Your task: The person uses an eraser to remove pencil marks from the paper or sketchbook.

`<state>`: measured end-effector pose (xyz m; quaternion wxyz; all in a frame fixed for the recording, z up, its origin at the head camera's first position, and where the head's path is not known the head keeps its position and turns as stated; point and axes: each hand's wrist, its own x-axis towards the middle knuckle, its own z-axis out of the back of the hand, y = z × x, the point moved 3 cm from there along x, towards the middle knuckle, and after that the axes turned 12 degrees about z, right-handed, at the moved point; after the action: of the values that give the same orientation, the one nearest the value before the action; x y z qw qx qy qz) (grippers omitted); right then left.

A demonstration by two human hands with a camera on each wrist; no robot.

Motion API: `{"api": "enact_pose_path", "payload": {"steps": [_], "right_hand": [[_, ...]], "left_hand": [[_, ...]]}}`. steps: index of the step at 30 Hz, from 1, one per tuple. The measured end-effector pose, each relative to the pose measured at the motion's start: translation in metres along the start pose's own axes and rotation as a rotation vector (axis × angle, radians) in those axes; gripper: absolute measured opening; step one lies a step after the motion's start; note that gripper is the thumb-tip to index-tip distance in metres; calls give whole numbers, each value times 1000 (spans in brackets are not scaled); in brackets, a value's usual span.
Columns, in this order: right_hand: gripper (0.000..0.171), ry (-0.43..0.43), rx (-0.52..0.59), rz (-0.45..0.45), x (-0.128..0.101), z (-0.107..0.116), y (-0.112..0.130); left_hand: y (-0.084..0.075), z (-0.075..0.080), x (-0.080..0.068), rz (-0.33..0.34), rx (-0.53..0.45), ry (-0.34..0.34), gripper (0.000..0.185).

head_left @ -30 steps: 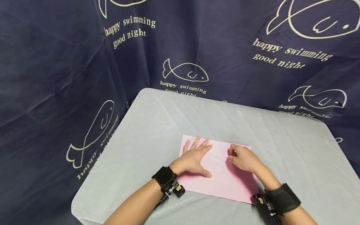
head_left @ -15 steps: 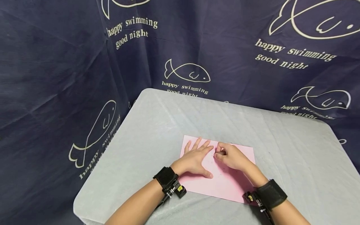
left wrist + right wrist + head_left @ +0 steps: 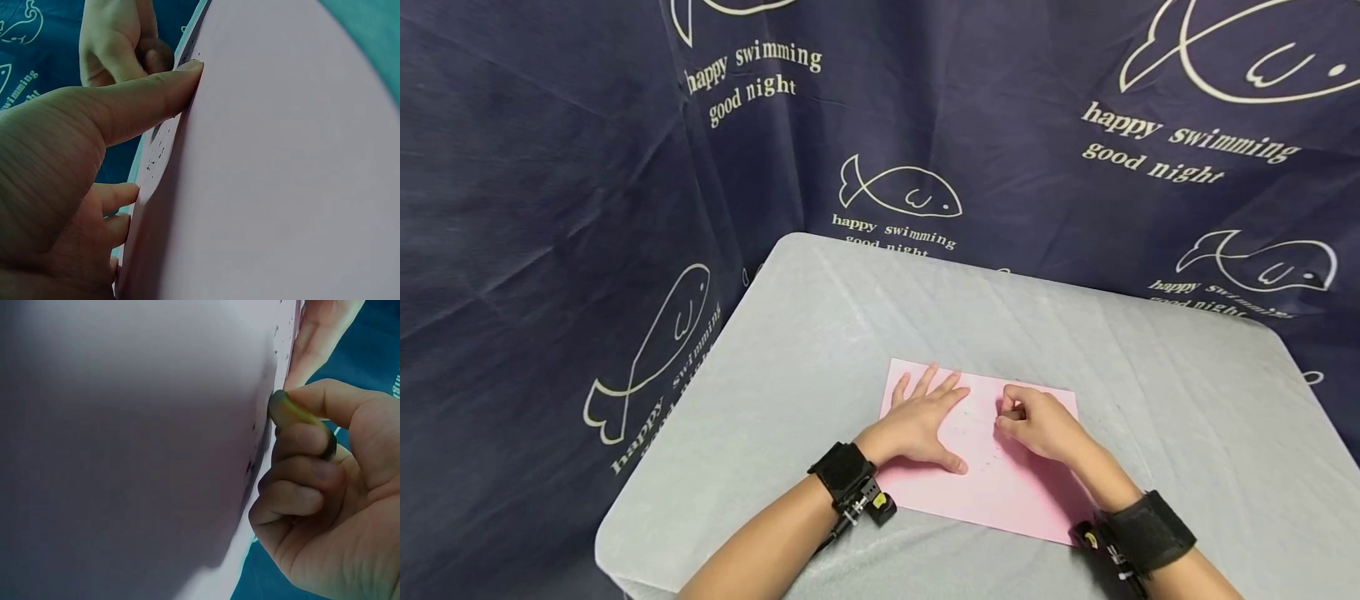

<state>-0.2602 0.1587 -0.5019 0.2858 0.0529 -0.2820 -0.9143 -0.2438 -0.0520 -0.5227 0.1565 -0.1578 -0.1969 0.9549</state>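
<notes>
A pink sheet of paper (image 3: 1000, 492) lies on the grey table (image 3: 820, 333). My left hand (image 3: 925, 417) rests flat on the sheet's left part, fingers spread, thumb (image 3: 150, 94) stretched along the paper (image 3: 281, 156). My right hand (image 3: 1033, 425) is curled on the sheet's upper middle. It pinches a small dark olive piece, like an eraser (image 3: 300, 419), between thumb and fingers (image 3: 306, 481), with its tip against the paper (image 3: 125, 444). Small dark specks (image 3: 985, 454) lie scattered on the sheet between the hands. In the left wrist view the right hand (image 3: 115, 37) shows beyond the thumb.
A dark blue cloth printed with fish outlines and words (image 3: 895, 192) hangs close behind and to the left of the table. The table's rounded far left corner (image 3: 790, 242) and its near left edge (image 3: 617, 533) are in view. Black straps sit on both wrists.
The right hand slid left along the sheet toward the left hand, then back to the right, still pinching the small piece. The left hand has stayed in place.
</notes>
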Motion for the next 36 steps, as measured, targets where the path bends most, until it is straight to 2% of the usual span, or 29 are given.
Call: {"api": "enact_pose_path", "payload": {"steps": [8,14,19,22,25,29,36], "right_hand": [[23,-43,-86,-17,-14,7,-10],[15,-7,-94,-33,-12,10,-14],[10,20,7,-21,-6,11,-8],[10,39,97,22,0,5,1],[9,58,139,63,9,-3,11],[10,45,117,70,18,-12,16],[14,25,85,-18,19,-16,13]], "left_hand": [[1,-1,2,9,10,2,115],[-1,0,2,14,21,-1,115],[-1,0,2,21,12,4,115],[-1,0,2,20,12,7,116],[-1,-1,2,17,15,6,116],[-1,0,2,12,21,2,115],[-2,0,1,11,24,0,115]]}}
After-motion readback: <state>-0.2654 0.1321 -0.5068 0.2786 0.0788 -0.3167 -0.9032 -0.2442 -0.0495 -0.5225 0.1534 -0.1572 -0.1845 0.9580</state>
